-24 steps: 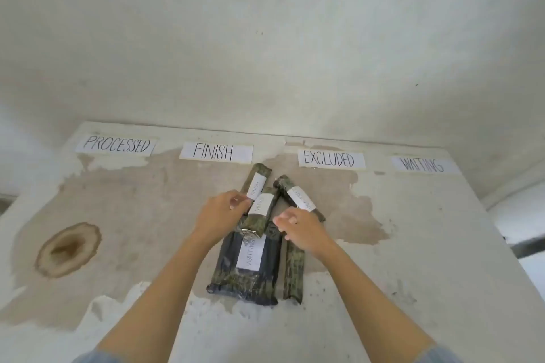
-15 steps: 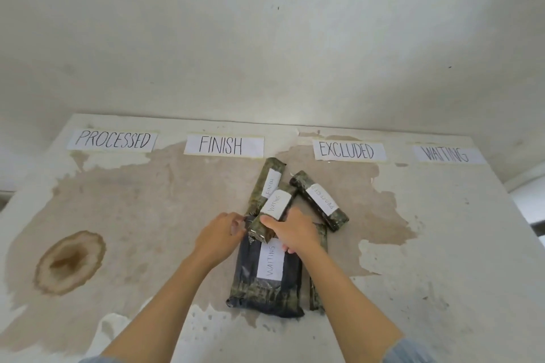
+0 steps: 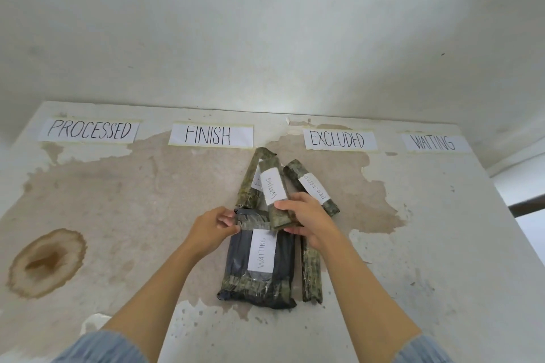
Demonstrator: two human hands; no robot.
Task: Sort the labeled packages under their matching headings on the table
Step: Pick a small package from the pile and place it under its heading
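A stained white table (image 3: 442,244) carries four headings along its far edge. The packages lie heaped at the middle, below FINISH (image 3: 211,135) and EXCLUDED (image 3: 339,139). The right hand (image 3: 306,216) grips a narrow WAITING package (image 3: 272,190); the left hand (image 3: 211,228) pinches the flat dark WAITING package (image 3: 259,262) at its far end.

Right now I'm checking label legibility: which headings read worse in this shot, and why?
Head view: WAITING heading is washed out and soft near the right edge; PROCESSED heading, FINISH heading and EXCLUDED heading read crisply. Wide-angle distortion bends the table edges.
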